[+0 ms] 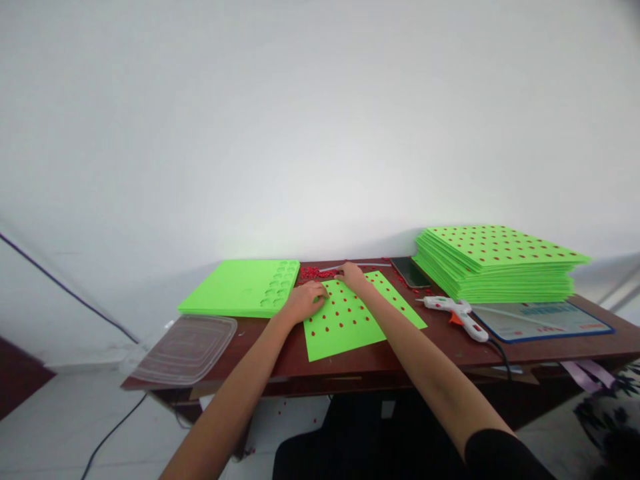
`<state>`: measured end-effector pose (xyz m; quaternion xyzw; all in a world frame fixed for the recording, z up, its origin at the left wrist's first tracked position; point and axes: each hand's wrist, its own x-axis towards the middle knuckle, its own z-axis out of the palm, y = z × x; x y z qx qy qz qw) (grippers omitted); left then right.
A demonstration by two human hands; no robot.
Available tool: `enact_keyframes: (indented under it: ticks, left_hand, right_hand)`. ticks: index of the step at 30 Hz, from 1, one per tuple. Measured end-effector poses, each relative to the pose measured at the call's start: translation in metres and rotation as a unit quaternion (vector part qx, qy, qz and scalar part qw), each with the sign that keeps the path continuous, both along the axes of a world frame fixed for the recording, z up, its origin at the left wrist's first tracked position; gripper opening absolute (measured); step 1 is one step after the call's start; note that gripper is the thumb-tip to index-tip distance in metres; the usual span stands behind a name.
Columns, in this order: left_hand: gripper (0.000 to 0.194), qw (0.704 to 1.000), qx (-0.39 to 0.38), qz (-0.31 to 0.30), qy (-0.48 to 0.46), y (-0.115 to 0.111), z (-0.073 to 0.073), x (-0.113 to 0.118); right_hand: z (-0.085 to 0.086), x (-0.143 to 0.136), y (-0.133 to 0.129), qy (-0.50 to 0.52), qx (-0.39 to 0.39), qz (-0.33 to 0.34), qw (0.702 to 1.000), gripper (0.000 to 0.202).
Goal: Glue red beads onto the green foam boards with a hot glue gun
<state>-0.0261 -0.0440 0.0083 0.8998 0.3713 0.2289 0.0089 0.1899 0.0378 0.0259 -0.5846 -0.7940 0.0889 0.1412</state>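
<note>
A bright green sheet [345,337] dotted with small red pieces lies on the table in front of me. My left hand [305,302] rests at its left edge, fingers curled down beside the red dots; anything between them is hidden. At the sheet's back edge, my right hand [351,276] has its fingertips pressed together next to the loose red pieces. What they pinch is too small to make out. Those pieces form a scattered heap [313,273] behind the sheet, near the wall.
On the left are a stack of green sheets [230,287] with cut shapes and a clear plastic lid [187,350]. To the right stand a tall pile of red-dotted sheets [493,267], a phone [411,273], a white glue gun [457,315] with its cord, and a blue-edged board [545,323].
</note>
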Motion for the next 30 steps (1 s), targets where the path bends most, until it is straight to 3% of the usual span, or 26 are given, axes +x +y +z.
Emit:
enact_keyframes:
  ticks: [9,13,17,23,27,30]
  left_hand:
    - [0.023,1.000,-0.002,0.001,-0.005,0.000,0.003,0.002]
    - [0.022,1.000,0.003,0.006,-0.003,0.000,0.004,0.003]
    - [0.022,1.000,0.009,0.004,-0.008,0.000,0.004,0.002]
    - [0.021,1.000,0.015,0.009,-0.016,0.002,0.001,0.002]
    - [0.022,1.000,0.018,0.007,-0.017,0.004,-0.002,0.002]
    - [0.024,1.000,0.016,0.001,-0.017,0.006,-0.003,0.002]
  right_hand:
    - [0.003,0.009,0.009,0.052,-0.004,0.046,0.998,0.033]
    - [0.011,0.018,0.007,0.102,0.029,0.061,0.992,0.015]
    - [0.011,0.026,-0.016,0.165,0.053,0.104,0.979,0.012]
    - [-0.009,0.044,-0.069,0.208,0.008,0.217,0.954,0.008]
    - [-0.017,0.050,-0.080,0.235,0.002,0.288,0.928,0.011]
    - [-0.017,0.051,-0.079,0.229,0.018,0.304,0.924,0.014]
